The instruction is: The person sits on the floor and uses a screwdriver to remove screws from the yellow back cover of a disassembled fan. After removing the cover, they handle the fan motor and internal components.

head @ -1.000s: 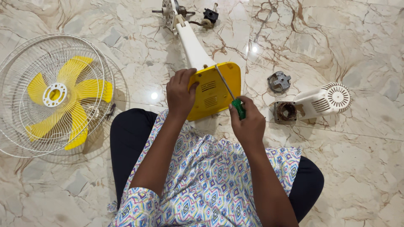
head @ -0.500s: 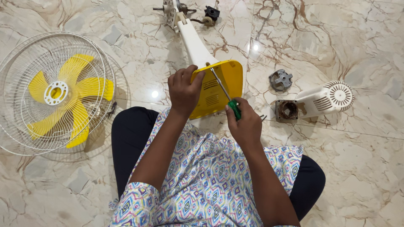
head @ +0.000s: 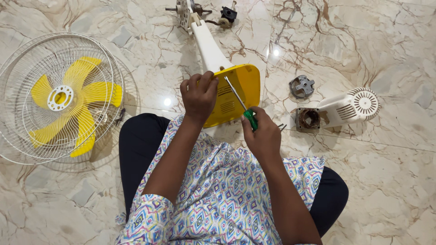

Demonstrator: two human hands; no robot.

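Yellow base point(head: 243, 81) is gripped at its edge by left hand point(head: 200, 95), tilted on floor point(head: 386, 41) w/ white stem. Screwdriver point(head: 240, 102) is held in right hand point(head: 261, 136), tip on base. Fan guard point(head: 59, 97) lies at left.

Two hands are at work: the left hand point(head: 198, 96) and the right hand point(head: 260, 136). There is one green-handled screwdriver point(head: 243, 106), one yellow fan base point(head: 236, 93), one white wire fan guard point(head: 54, 97), one yellow fan blade point(head: 75, 102) with five vanes, one white motor housing point(head: 347, 106) and one grey round metal part point(head: 301, 86).
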